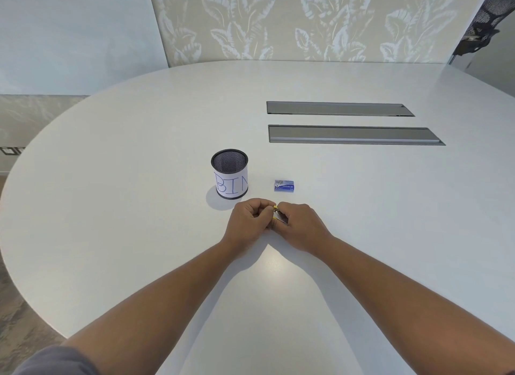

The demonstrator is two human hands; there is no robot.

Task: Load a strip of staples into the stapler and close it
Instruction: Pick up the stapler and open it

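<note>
Bare forearms; a grey sleeve (pixel 53 360) (left arm only).

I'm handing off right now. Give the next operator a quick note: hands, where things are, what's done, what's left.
Left hand and right hand: both curled on the small yellow stapler, held between them just above the table.
Staple box: on the table just beyond the hands, right of the mesh cup marked BIN.
Done: stapler picked up.
Cannot tell whether staples are loaded.
Left: confirm strip is in, close stapler.

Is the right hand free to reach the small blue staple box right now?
Probably not yet: the right hand and left hand both grip the small yellow stapler. Bare table lies before the blue staple box.
</note>
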